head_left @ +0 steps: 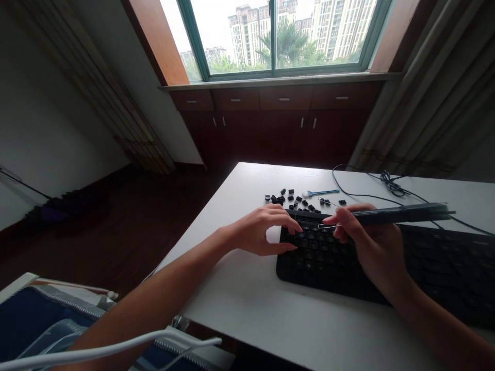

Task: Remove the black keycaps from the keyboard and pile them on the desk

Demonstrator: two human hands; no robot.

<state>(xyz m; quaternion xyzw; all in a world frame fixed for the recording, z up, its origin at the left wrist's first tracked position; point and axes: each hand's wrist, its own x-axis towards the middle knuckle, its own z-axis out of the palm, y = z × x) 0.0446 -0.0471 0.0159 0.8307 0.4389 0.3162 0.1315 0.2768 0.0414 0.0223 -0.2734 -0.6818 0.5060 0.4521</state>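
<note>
A black keyboard (pixel 320 281) lies on the white table (pixel 247 301), and several black keycaps (pixel 299 199) are scattered just behind its left end. My left hand (pixel 266 230) rests at that left end, thumb and index finger spread apart on the keys, holding nothing. In my right hand (pixel 371 242) is a keycap puller (pixel 402 213) with a long dark handle, pointing left. Its thin wire tip is over the upper left rows of keys, near my left index finger. Whether the wire touches a key I cannot tell. My right forearm hides part of the keyboard.
A small blue brush (pixel 320 192) lies behind the keycaps. The black cable (pixel 390 183) is coiled at the table's back right. A white curved bar (pixel 127 342) crosses the lower left, near a blue zipped fabric item (pixel 23 314). Cabinets (pixel 266 129) stand under the window.
</note>
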